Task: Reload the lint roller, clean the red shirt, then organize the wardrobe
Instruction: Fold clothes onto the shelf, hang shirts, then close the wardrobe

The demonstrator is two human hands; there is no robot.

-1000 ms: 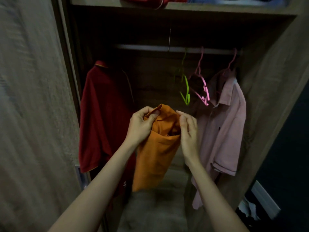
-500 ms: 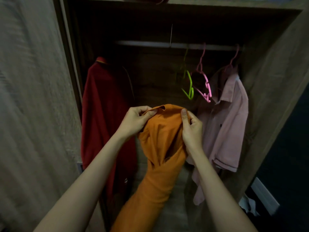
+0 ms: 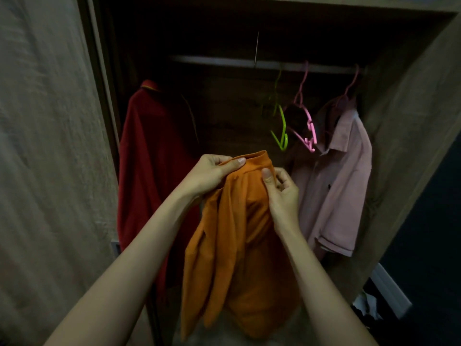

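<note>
An orange shirt [image 3: 232, 245] hangs down in front of the open wardrobe, held at its top edge. My left hand [image 3: 209, 174] pinches the fabric on the left of that edge, thumb on top. My right hand [image 3: 282, 193] grips it on the right. The red shirt [image 3: 154, 176] hangs at the left end of the rail [image 3: 219, 61]. A pink shirt [image 3: 336, 186] hangs on a pink hanger at the right end. Between them an empty green hanger [image 3: 282, 131] and an empty pink hanger [image 3: 308, 128] dangle from the rail.
The wardrobe's wooden door [image 3: 50, 158] stands close on the left and its side wall [image 3: 411, 151] on the right. A shelf edge [image 3: 349, 1] runs above the rail. White skirting and some crumpled items [image 3: 369, 305] lie on the floor at lower right.
The orange shirt has unfolded and now hangs longer and wider. Both hands shifted their grip along its top edge. The view has moved closer to the wardrobe.
</note>
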